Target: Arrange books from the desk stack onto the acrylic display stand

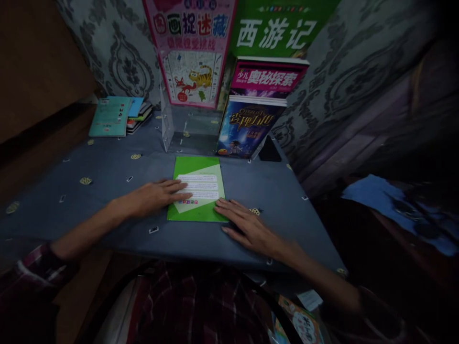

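Observation:
A green book [197,166] lies flat on the table in front of me, its printed text upside down from where I sit. My left hand [158,196] rests with outstretched fingers over the book's left side. At the lower right edge of the book, my right hand [247,222] lies palm down, its fingertips on the cover and its thumb on the cloth. Neither hand grips anything. Just beyond the book is a clear acrylic stand [193,131] with books displayed in it.
The stand holds a pink picture book [193,52], a green book [278,28], a magenta book [267,79] and a blue book [247,129]. Several books [109,116] are piled at the back left. A dark flat object [269,150] sits behind the stand's right side. Patterned cloth [103,200] covers the table.

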